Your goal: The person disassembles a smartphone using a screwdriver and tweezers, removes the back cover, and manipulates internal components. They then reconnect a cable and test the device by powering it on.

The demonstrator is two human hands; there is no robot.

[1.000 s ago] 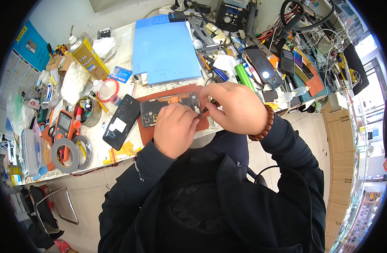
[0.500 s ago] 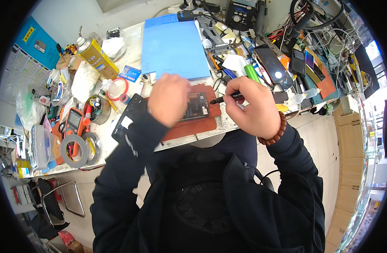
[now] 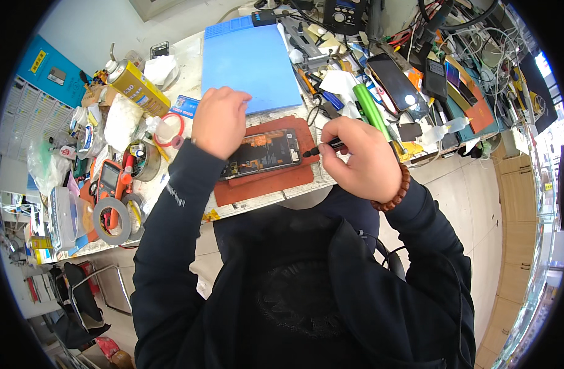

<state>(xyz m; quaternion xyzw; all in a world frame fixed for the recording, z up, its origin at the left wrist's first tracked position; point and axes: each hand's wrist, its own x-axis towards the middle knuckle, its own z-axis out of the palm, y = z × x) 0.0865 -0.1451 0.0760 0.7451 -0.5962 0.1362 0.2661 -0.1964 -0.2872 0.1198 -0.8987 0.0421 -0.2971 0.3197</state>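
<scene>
An opened phone (image 3: 271, 157) lies on a brown-red mat (image 3: 264, 189), its inner parts and orange flex cables showing. My right hand (image 3: 363, 158) pinches a black pen-shaped tool (image 3: 314, 151), whose dark end sits just off the phone's right edge. Above the phone's left end hovers my left hand (image 3: 220, 123), fingers curled together; what they hold, if anything, does not show. That hand and its sleeve cover part of the phone's left side.
A blue work mat (image 3: 248, 67) lies behind the phone. On the left stand a yellow can (image 3: 137, 89), tape rolls (image 3: 111, 220) and an orange multimeter (image 3: 110, 181). Right of the mat are a green cylinder (image 3: 371, 107), a dark phone (image 3: 392, 80) and tangled cables (image 3: 478, 43).
My left hand has drawn left and slightly up, uncovering more of the opened phone. My right hand keeps the tool near the phone's right edge. The head view has shifted a little.
</scene>
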